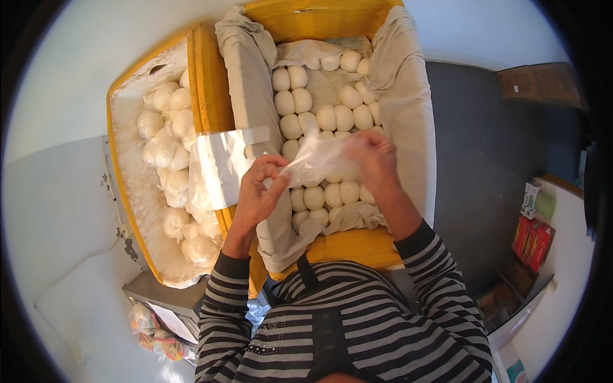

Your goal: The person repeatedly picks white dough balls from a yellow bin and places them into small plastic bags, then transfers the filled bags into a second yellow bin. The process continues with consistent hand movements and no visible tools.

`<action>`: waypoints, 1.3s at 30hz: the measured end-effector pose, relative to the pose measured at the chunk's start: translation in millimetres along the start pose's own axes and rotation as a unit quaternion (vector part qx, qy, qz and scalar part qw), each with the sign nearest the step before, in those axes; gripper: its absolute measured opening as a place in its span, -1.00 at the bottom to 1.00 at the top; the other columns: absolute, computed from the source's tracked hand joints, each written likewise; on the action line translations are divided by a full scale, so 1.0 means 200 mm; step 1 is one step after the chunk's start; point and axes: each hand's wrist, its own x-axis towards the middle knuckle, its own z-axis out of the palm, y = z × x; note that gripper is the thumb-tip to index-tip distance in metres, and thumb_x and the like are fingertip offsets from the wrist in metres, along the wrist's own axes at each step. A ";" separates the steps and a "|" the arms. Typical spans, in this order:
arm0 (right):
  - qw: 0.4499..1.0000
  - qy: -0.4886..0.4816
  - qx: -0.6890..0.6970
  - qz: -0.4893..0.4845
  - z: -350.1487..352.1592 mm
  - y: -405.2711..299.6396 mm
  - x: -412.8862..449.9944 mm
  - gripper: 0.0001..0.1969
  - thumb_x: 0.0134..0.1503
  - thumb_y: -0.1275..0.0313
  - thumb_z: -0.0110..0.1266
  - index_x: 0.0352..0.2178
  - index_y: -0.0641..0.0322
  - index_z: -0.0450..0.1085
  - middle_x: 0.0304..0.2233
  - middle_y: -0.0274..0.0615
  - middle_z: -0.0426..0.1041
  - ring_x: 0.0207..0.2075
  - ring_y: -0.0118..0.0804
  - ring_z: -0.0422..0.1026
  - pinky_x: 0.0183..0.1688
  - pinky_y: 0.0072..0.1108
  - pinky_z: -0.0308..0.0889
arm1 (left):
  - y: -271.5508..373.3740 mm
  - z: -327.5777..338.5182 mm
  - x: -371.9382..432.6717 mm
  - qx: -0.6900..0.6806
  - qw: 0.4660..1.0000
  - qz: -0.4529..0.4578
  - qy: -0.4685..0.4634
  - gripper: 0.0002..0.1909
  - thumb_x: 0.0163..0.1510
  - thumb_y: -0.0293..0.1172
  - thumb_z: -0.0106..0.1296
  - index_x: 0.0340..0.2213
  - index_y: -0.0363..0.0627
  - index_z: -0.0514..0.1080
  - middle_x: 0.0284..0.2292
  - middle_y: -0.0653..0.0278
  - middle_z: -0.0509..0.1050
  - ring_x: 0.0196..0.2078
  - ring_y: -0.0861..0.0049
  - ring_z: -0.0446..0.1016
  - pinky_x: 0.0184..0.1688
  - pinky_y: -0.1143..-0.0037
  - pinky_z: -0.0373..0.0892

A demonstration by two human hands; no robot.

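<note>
A clear plastic bag [313,160] is stretched between my two hands above the cloth-lined box. My left hand [261,189] pinches one edge of it between thumb and fingers. At the bag's other end is my right hand [373,158], blurred, its fingers curled at the plastic. Below lie rows of round white dough buns [335,117] on a pale cloth [325,88], partly hidden by the bag and hands. A stack of clear plastic bags [218,167] hangs over the yellow wall left of my left hand.
A yellow-rimmed foam box [127,191] on the left holds bagged white buns [165,148]. Cloth [407,119] drapes over the right wall of the middle box [335,246]. Red packages [531,242] lie on a shelf at the far right. A cabinet [163,292] stands lower left.
</note>
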 end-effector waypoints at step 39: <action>0.786 0.105 -0.609 0.001 -0.58 0.33 1.81 -0.27 -0.30 -0.09 0.30 -0.23 0.33 0.45 -0.29 -0.01 0.50 -0.25 -0.10 0.47 -0.19 -0.41 0.35 | -0.19 0.19 0.07 0.105 0.993 -0.056 0.013 -0.77 -0.25 -0.65 0.15 -0.44 -0.15 0.48 -0.48 0.25 0.44 -0.45 0.45 0.44 -0.39 0.55 0.36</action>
